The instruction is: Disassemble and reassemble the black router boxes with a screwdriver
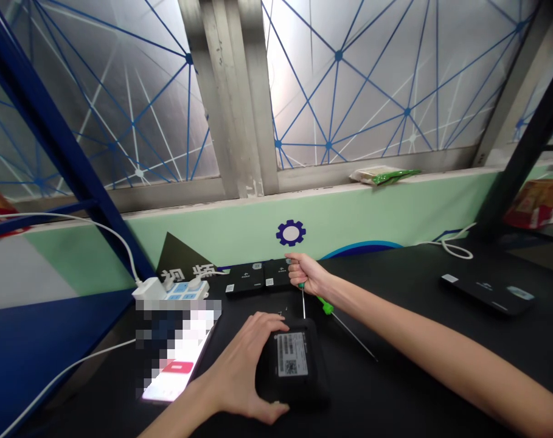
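Observation:
My left hand (246, 365) lies over the left side of a black box-shaped device (297, 365) with a white label, fingers wrapped round its edge. My right hand (306, 272) reaches to the back of the table and closes around a green-handled screwdriver (324, 304), whose handle sticks out below the fist. The fist touches the right one of two small black devices (258, 277) by the wall. A second thin metal shaft (356, 337) lies on the black tabletop (395, 365) under my forearm.
A lit phone (178, 359) lies left of the device, next to a white power strip (171, 292) with white cables. Another flat black device (488, 294) sits at the right. Blue shelf posts stand left, a dark post right. A green packet (383, 176) rests on the window sill.

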### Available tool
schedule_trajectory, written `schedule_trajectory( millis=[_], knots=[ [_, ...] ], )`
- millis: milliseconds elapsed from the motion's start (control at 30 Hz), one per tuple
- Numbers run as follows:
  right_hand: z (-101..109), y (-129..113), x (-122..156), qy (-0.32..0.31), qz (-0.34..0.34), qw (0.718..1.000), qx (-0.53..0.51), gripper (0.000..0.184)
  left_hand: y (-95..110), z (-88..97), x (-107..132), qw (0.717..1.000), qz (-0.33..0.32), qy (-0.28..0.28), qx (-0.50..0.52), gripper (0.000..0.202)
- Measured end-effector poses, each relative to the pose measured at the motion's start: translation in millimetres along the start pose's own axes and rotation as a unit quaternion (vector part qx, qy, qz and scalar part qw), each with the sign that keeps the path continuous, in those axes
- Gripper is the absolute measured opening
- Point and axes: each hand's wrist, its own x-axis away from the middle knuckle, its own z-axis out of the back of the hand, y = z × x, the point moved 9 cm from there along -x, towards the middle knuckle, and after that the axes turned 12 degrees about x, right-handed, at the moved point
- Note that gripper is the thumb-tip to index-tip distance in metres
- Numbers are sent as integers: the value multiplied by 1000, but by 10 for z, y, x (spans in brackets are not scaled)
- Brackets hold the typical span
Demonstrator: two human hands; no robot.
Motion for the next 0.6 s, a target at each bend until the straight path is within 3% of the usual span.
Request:
schedule_trajectory(
  millis=[300, 433, 600],
  knots=[
    [-31, -86, 48, 16, 88, 995, 39, 45, -146, 48, -8, 997, 71, 13, 11, 99],
    [19, -287, 109, 18, 120, 992, 35, 42, -143, 48, 7, 998, 66, 11, 0, 102],
    [39, -544, 237, 12, 167, 984, 58, 25, -142, 24, 28, 998, 61, -9, -15, 110]
  ],
)
